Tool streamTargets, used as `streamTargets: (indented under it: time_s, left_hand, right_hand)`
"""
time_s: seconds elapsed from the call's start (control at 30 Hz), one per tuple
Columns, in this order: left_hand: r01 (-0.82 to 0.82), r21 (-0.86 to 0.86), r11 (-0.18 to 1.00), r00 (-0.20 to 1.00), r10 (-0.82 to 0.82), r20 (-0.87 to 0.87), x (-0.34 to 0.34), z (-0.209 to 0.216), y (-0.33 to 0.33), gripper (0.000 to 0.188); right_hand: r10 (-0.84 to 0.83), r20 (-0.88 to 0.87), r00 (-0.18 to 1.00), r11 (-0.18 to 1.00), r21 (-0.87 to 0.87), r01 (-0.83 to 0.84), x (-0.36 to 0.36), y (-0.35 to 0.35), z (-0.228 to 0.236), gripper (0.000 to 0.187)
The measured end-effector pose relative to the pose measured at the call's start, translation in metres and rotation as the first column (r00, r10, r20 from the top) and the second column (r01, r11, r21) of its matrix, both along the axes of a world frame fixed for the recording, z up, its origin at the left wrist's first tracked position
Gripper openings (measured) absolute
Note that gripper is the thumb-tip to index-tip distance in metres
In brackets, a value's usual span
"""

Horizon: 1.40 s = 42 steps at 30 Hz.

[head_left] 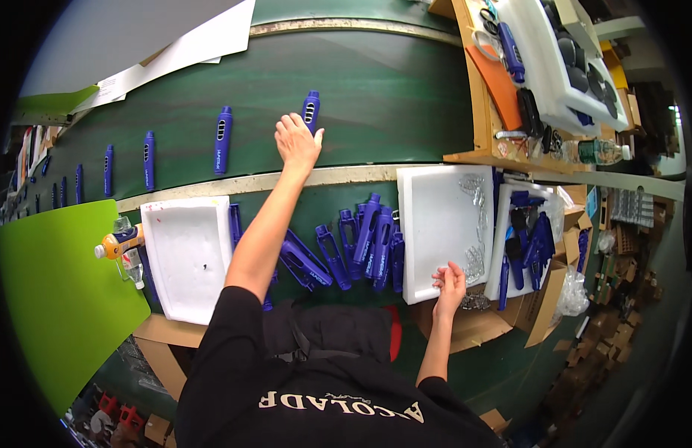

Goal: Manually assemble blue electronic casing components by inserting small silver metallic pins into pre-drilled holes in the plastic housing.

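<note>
On the green belt, my left hand (296, 143) is closed around the lower part of a blue plastic handle housing (311, 110). The thumb is on its right side, the fingers on its left, and the upper end with dark oval slots shows. My right hand (450, 286) hovers over the lower right corner of a white foam tray (435, 231). Its fingers are curled together, and whatever they hold is too small to make out. Small clear plastic parts (474, 257) lie along that tray's right side. Between my arms, several blue housings (372, 243) lie in a pile.
Similar blue housings (223, 140) stand in a spaced row leftward along the belt. A second foam tray (185, 257) sits left, beside bottles (122, 243) and a green board (62, 291). Right are a box of blue parts (529, 246) and a wooden shelf (480, 112) with tools.
</note>
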<state>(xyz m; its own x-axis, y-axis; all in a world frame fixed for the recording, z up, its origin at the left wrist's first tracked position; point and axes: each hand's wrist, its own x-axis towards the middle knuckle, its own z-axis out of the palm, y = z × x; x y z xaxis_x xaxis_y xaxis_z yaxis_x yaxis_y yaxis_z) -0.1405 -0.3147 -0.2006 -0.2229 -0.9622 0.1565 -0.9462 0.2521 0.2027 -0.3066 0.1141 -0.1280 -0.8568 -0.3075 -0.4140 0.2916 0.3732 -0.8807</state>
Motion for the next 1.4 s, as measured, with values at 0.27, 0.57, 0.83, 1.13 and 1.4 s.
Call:
streamTargets:
  time_s: [0.27, 0.57, 0.83, 1.13, 1.4]
  left_hand:
    - [0.311, 0.54, 0.782, 0.946, -0.308, -0.099, 0.083, 0.05, 0.177, 0.055]
    - [0.133, 0.598, 0.791, 0.973, -0.22, 0.074, 0.079, 0.026, 0.227, 0.046]
    - [0.267, 0.248, 0.931, 0.918, -0.167, -0.359, 0.081, 0.029, 0.232, 0.023]
    - [0.265, 0.497, 0.826, 0.588, 0.27, -0.762, 0.096, 0.117, 0.224, 0.016]
    - [0.679, 0.7, 0.222, 0.34, 0.75, -0.568, 0.127, 0.148, 0.279, 0.031]
  right_hand:
    - [0.161, -0.58, 0.798, 0.915, 0.392, 0.101, -0.069, 0.002, -0.029, 0.024]
    - [0.421, -0.727, 0.543, 0.777, 0.598, 0.197, -0.13, 0.004, -0.045, 0.033]
    - [0.516, -0.738, 0.434, 0.766, 0.625, 0.152, -0.158, 0.0, -0.069, 0.02]
    - [0.557, -0.781, 0.283, 0.787, 0.605, 0.119, -0.154, -0.003, -0.07, 0.016]
    - [0.237, -0.485, 0.842, 0.971, 0.156, -0.183, -0.064, -0.021, 0.01, 0.021]
